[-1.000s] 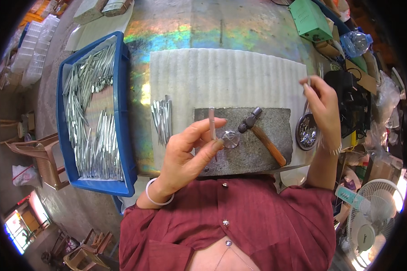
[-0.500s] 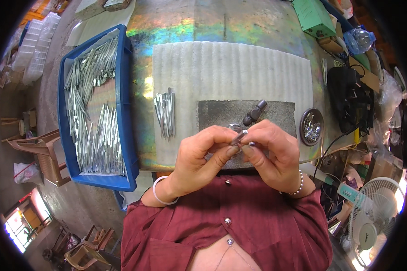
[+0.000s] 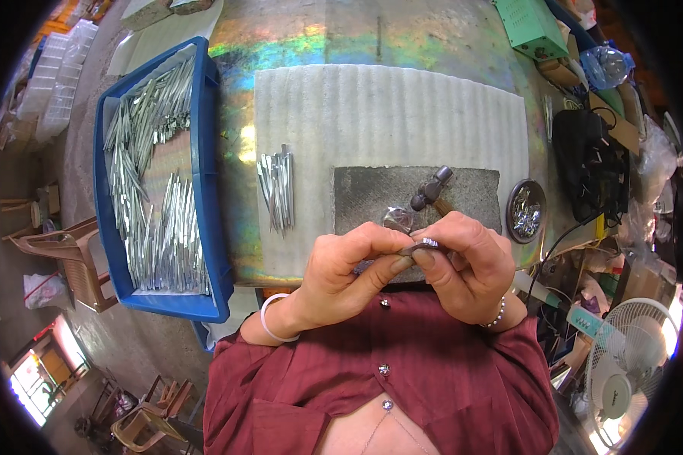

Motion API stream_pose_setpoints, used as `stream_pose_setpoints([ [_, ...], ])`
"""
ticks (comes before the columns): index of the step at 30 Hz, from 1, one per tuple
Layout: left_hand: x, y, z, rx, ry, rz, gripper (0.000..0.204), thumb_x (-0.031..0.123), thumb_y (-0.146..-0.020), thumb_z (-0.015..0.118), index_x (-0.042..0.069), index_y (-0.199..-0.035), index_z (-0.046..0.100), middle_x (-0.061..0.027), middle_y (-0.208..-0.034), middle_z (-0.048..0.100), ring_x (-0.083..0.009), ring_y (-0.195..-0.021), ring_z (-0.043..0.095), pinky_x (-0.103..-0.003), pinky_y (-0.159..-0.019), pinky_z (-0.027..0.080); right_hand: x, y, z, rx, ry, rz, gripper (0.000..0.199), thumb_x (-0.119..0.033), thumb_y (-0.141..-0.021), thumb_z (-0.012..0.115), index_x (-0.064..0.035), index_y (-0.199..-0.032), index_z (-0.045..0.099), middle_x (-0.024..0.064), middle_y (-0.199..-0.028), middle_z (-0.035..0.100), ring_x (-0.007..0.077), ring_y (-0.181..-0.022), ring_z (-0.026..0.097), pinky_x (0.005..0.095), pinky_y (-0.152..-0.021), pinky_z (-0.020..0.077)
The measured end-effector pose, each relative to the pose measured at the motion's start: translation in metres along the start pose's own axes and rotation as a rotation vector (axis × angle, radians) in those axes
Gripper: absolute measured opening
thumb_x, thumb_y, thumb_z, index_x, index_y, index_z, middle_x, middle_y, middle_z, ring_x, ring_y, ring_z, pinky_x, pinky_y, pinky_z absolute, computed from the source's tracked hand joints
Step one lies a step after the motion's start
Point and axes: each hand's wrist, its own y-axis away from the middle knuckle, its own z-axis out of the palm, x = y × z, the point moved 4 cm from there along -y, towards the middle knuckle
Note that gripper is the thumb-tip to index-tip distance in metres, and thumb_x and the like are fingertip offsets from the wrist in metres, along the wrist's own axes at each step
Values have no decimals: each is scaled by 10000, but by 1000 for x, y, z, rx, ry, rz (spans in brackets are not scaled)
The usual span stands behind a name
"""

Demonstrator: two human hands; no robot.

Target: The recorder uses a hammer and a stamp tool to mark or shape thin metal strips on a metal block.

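Observation:
In front of my chest, my left hand (image 3: 350,264) and my right hand (image 3: 469,262) meet fingertip to fingertip, both closed in a pinch. Between them is a small silvery metal piece (image 3: 427,243) with a ridged edge, mostly hidden by my fingers. Just beyond my hands, a hammer (image 3: 431,189) with a dark head and wooden handle lies on a dark grey slab (image 3: 372,196); my right hand partly covers the handle. A shiny rounded object (image 3: 397,219) is on the slab beside my left fingertips.
A white foam sheet (image 3: 379,114) lies under the slab, with a bunch of metal strips (image 3: 277,189) on its left. Farther left, a blue tray (image 3: 203,152) holds many more. To the right are a round dish (image 3: 540,201) of small shiny pieces, a black cable and a fan (image 3: 622,364).
My hands have shifted slightly right, and the metal piece has turned from slanting to lying more level. The shiny rounded object on the slab shows more. The hammer remains on the slab.

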Motion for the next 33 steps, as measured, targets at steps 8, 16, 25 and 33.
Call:
stream_pose_setpoints([
  [8,-2,2,2,-11,28,-43,152,9,-855,630,-11,-1005,613,-99,-871,668,-128,-766,656,-230,-652,500,-1,0,-2,4,-8,-15,147,-24,-794,681,-19,-921,607,93,-675,592,196,-537,591,285,-473,455],
  [16,5,2,6,-53,-121,-47,104,20,-867,618,1,-968,600,-46,-692,629,-83,-594,585,-231,-520,455,11,8,-3,-76,-91,199,135,-50,-813,682,1,-892,584,57,-660,607,99,-512,579,227,-462,451],
  [25,-2,-4,7,-204,264,-593,111,76,-920,561,-12,-976,526,-37,-740,622,-75,-645,602,-187,-545,472,48,10,8,-92,-745,717,165,-106,-874,617,-42,-751,527,9,-581,544,25,-404,432,164,-360,299],
  [33,-5,-7,10,-186,307,-641,174,104,-896,606,-7,-981,503,-43,-690,613,-85,-539,601,-181,-444,465,61,11,14,-43,-847,826,232,-154,-868,621,-75,-681,509,5,-572,516,41,-360,391,168,-323,274],
])
